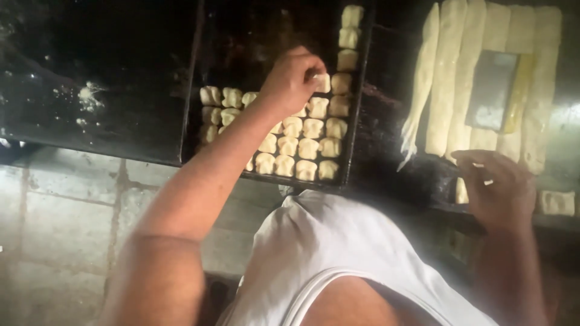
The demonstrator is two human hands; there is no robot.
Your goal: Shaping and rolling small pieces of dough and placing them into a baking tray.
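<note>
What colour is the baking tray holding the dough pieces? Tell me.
Black: the tray is dark metal, with pale cream dough pieces in rows. Head view shows it best.

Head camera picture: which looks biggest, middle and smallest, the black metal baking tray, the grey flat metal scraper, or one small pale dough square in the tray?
1. Black metal baking tray
2. Grey flat metal scraper
3. Small pale dough square

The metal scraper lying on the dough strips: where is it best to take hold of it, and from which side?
Probably by the long edges of the metal scraper, coming from above: it lies flat on the dough strips, with nothing covering it.
</note>
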